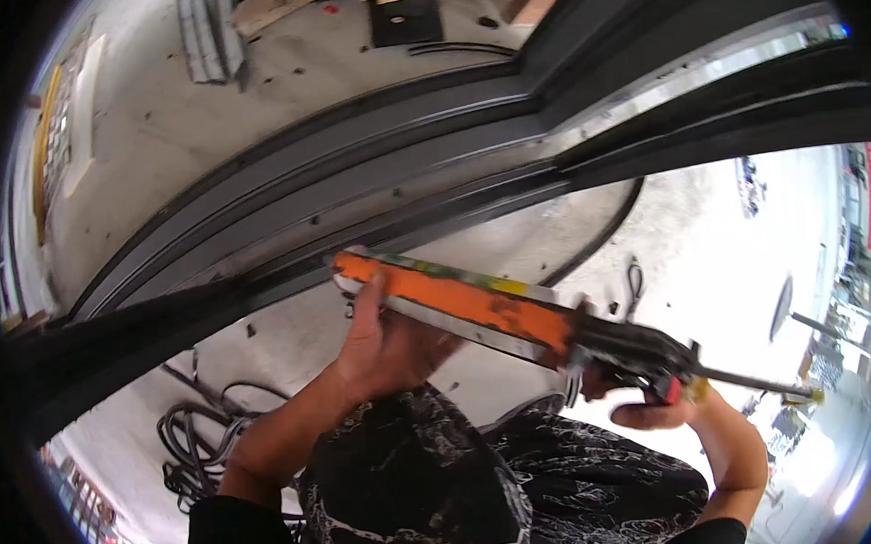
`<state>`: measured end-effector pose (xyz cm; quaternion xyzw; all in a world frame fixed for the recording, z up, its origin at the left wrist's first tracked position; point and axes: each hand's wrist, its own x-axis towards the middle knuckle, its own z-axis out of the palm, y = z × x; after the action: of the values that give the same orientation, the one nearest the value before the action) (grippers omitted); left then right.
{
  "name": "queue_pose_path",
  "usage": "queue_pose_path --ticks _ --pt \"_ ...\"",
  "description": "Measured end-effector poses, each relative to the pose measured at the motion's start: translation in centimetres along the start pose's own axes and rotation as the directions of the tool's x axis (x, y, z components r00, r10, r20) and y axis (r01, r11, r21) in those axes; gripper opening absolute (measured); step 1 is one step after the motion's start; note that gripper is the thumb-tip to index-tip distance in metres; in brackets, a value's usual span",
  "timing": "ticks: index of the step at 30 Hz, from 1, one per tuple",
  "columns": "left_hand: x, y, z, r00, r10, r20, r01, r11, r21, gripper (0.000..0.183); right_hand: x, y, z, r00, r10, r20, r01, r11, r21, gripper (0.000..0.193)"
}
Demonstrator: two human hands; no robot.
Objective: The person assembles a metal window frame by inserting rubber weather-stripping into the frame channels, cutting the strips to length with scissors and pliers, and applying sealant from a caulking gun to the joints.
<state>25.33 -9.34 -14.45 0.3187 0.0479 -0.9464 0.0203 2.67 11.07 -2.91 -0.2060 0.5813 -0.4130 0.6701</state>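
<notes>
Two hands grip caulk-gun; frame edge near

Left hand cups, thumb extended, while right hand curls.

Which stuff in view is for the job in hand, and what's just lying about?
Likely the job:
orange caulking gun, held by left hand and right hand
dark frame near its tip

Apparently lying about:
black cable coil
grey metal strips
black flat piece
</notes>
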Motion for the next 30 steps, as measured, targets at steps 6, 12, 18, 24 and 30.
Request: queue_pose_path --ticks 6,12,18,24,30 --pt "9.6 -6.8 6.1 0.772 -0.570 0.281 0.529 0.821 0.214 0.079 -13.7 1.0 4.4 0.795 -0.143 -0.589 -0.023 0.964 -0.264 0.043" --pt "13.7 -9.0 7.0 0.779 -0.582 0.236 0.491 0.799 0.349 0.070 -13.6 4.6 4.3 0.768 -0.289 -0.571 -0.079 0.843 -0.532 0.046" --pt "16.6 -9.3 6.1 0.790 -0.545 0.279 0.417 0.813 0.407 0.069 -10.9 4.2 3.0 0.816 -0.354 -0.456 -0.155 0.626 -0.764 0.049" --pt "18.1 -9.2 5.4 0.761 -0.571 0.307 0.452 0.807 0.381 0.069 -8.9 4.6 2.1 0.826 -0.400 -0.398 -0.139 0.539 -0.831 0.054" --pt "19.1 -8.8 4.7 0.836 -0.492 0.242 0.431 0.863 0.265 0.067 -7.3 4.3 2.2 0.879 -0.290 -0.379 -0.224 0.451 -0.864 0.070"
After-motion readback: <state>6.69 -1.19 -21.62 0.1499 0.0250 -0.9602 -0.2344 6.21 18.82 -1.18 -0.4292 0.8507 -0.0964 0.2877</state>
